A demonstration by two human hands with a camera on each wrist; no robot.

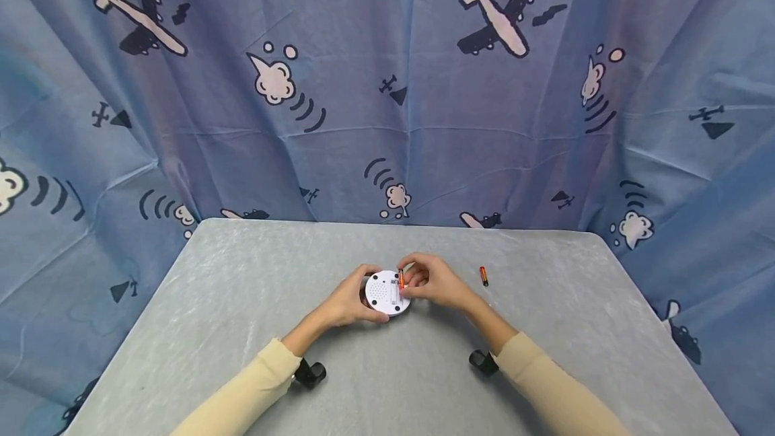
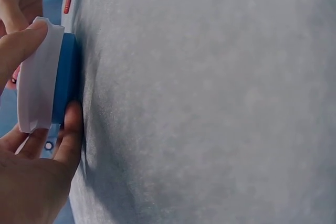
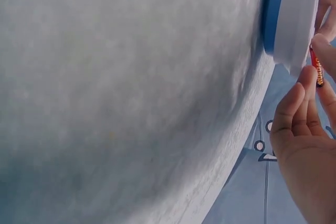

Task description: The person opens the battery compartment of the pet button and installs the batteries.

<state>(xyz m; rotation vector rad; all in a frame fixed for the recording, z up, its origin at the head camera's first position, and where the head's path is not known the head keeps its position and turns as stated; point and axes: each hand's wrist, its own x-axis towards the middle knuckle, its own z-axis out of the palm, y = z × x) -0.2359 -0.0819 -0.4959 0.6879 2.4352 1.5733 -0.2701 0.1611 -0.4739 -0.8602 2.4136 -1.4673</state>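
Observation:
A round white device (image 1: 379,296) with a blue part (image 2: 64,77) underneath lies on the table, its face with small holes turned up. The left hand (image 1: 350,300) grips it by the rim, thumb at the near side and fingers round the far side. In its upper face is an open battery compartment (image 1: 395,296). The right hand (image 1: 440,282) pinches a red-orange and black battery (image 3: 316,67) over the right side of that compartment. From the frames I cannot tell whether the battery touches it. A second similar battery (image 1: 484,276) lies on the table, right of the right hand.
The table (image 1: 242,274) has a pale grey cover. Behind it hangs a blue curtain (image 1: 339,86) printed with planes and clouds. A black wrist camera (image 1: 310,374) sits below the left forearm and another camera (image 1: 483,363) beside the right.

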